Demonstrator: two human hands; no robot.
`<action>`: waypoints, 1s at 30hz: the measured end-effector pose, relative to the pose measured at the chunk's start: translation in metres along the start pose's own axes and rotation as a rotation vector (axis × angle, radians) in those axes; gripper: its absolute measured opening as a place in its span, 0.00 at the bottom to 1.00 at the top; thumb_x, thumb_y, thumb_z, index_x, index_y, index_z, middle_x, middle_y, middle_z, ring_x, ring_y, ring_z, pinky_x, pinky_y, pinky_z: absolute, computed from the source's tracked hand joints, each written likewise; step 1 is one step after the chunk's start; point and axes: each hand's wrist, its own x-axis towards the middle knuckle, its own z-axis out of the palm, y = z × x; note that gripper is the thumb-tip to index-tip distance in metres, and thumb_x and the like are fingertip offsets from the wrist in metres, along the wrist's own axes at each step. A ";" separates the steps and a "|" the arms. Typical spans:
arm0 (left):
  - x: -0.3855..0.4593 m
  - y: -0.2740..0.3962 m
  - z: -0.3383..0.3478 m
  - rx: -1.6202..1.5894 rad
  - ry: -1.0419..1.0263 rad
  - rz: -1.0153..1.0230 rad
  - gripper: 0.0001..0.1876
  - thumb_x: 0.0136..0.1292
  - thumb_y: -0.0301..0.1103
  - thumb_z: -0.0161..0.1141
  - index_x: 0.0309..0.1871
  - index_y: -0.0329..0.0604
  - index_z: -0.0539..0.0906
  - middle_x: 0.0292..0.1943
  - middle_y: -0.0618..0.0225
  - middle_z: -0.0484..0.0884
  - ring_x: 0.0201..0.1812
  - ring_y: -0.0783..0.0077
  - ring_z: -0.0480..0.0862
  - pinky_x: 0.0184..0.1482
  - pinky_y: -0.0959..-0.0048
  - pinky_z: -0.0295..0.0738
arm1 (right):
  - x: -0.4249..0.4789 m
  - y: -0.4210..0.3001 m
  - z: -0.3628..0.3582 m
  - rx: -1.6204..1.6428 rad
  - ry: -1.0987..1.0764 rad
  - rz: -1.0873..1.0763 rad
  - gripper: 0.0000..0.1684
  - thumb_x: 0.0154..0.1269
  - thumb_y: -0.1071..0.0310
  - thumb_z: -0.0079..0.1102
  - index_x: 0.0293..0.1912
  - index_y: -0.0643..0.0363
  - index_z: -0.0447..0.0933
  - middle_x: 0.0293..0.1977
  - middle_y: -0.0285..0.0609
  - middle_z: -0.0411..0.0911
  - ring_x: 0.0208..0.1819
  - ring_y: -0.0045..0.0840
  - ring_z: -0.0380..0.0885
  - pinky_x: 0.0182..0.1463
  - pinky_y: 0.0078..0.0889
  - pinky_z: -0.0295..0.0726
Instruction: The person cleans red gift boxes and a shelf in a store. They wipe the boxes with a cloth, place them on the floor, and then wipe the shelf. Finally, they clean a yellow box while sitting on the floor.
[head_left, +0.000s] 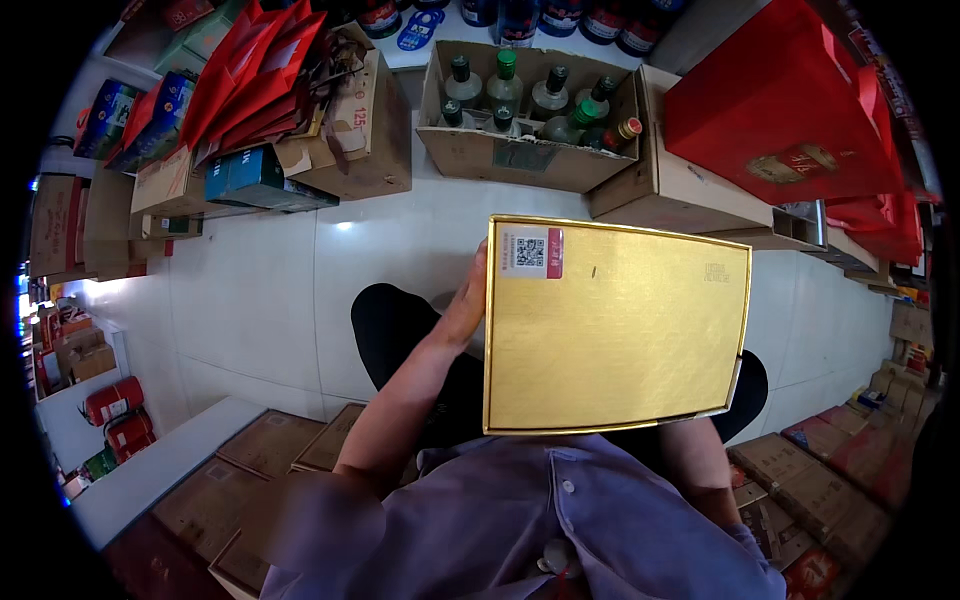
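A gold rectangular gift box (622, 337) is held up above my lap, one broad face turned towards me. A sticker with a printed code (531, 253) sits in that face's upper left corner, and faint printing shows at the upper right. My left hand (468, 300) lies along the box's left side, its fingers partly hidden behind the edge. The right forearm reaches under the lower right part of the box, which hides my right hand. The box's lower right corner looks scuffed or lifted along its edge.
Ahead stands an open carton (525, 154) of glass bottles. Red paper bags (247, 82) lie on cartons at the left; a large red gift bag (772, 112) stands at the right. Fire extinguishers (114, 401) are at far left. Stacked cartons (202, 502) flank me on the tiled floor (247, 300).
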 end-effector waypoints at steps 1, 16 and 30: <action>-0.003 -0.004 0.001 -0.055 0.029 -0.042 0.39 0.74 0.65 0.27 0.77 0.45 0.52 0.74 0.61 0.57 0.74 0.69 0.57 0.73 0.69 0.52 | 0.004 0.001 0.000 -0.004 0.000 -0.003 0.27 0.69 0.64 0.61 0.63 0.58 0.66 0.53 0.43 0.76 0.53 0.29 0.79 0.53 0.34 0.83; 0.095 -0.023 -0.066 -0.066 -0.232 0.281 0.34 0.74 0.54 0.46 0.76 0.46 0.57 0.70 0.68 0.65 0.70 0.73 0.65 0.68 0.70 0.63 | 0.127 -0.044 0.041 0.040 -0.077 -0.076 0.25 0.68 0.65 0.61 0.62 0.58 0.67 0.52 0.43 0.77 0.52 0.29 0.79 0.51 0.35 0.84; 0.118 0.085 -0.022 0.071 0.020 0.190 0.39 0.74 0.60 0.40 0.78 0.46 0.48 0.75 0.63 0.57 0.75 0.70 0.56 0.73 0.70 0.49 | 0.100 -0.080 0.071 0.112 0.069 -0.202 0.16 0.71 0.68 0.47 0.56 0.60 0.64 0.46 0.45 0.76 0.42 0.29 0.79 0.43 0.37 0.84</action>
